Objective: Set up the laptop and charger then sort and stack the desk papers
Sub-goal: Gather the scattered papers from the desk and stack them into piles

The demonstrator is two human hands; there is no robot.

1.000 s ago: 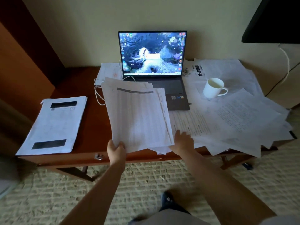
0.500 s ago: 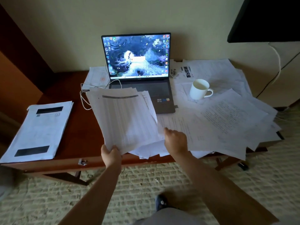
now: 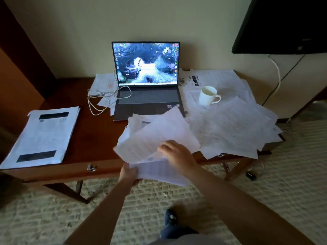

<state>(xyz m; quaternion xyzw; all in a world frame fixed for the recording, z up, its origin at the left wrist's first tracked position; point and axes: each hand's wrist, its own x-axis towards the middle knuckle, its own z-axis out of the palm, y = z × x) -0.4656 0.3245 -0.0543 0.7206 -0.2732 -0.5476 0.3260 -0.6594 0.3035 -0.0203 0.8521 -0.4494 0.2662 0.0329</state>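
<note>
The open laptop (image 3: 146, 80) stands at the back of the wooden desk (image 3: 92, 138), screen lit, with a white charger cable (image 3: 99, 101) coiled at its left. My left hand (image 3: 128, 174) grips the near edge of a sheaf of papers (image 3: 152, 138) that hangs over the desk's front edge. My right hand (image 3: 175, 152) lies on the sheaf and lifts its top sheets. A neat stack of papers (image 3: 44, 135) lies at the desk's left end. Loose papers (image 3: 233, 124) cover the right side.
A white mug (image 3: 208, 95) stands on the loose papers right of the laptop. Two sheets (image 3: 104, 82) lie under the cable. A dark screen (image 3: 283, 23) hangs on the wall at upper right, with wires below it. Woven carpet (image 3: 53, 218) lies below.
The sheaf has been pulled toward me and right, off the laptop's keyboard. My right hand has moved onto it and turned up the top sheets.
</note>
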